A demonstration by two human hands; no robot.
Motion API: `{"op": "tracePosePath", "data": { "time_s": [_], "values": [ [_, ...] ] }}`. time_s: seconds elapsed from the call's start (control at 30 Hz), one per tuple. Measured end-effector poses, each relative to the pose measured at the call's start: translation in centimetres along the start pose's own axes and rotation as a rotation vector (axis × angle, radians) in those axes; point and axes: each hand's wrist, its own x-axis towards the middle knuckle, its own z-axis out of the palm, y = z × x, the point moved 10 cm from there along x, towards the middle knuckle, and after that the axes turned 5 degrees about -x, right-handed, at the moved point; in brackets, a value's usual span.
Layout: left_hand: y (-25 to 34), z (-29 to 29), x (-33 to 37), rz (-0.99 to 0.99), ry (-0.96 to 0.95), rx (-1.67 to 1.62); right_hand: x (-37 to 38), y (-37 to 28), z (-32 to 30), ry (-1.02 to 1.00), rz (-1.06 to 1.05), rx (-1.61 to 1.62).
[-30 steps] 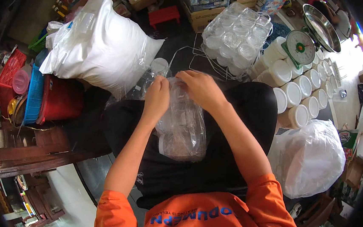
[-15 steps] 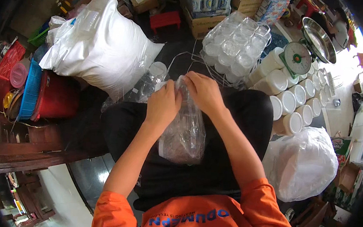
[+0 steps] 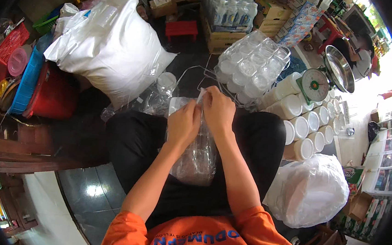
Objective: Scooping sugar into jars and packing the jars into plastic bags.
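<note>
A clear plastic bag (image 3: 196,165) lies in my lap, its crinkled film hanging from my hands toward my body. What is inside it cannot be made out through the glare. At the bag's far end, my left hand (image 3: 183,125) pinches the film with curled fingers. Close against it, my right hand (image 3: 219,110) has its fingertips closed on the same gathered film. Just beyond my hands, more loose clear plastic (image 3: 156,98) lies on the floor with a clear round container (image 3: 166,82).
A big white sack (image 3: 112,47) stands at far left, beside a red tub (image 3: 53,94) and blue basket (image 3: 26,81). Bundled clear containers (image 3: 251,62) lie ahead. To the right are white-lidded tubs (image 3: 299,127), a dial scale (image 3: 314,85) and a white plastic bag (image 3: 309,189).
My hands have drawn closer together at the bag's top, the right one turning more upright. The whole view has shifted slightly. Both hands still grip the film.
</note>
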Motion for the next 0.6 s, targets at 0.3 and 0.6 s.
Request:
{"op": "tracePosePath", "data": {
  "time_s": [0.3,0.6],
  "values": [
    [-1.5,-1.0,-0.1,-0.046,-0.058,-0.005,-1.1,-3.8,-6.4,0.138,-0.344,-0.028],
    [0.5,1.0,1.6,0.121,-0.049,0.260,-2.9,0.0,-4.5,-0.079,0.015,0.093]
  ]
}}
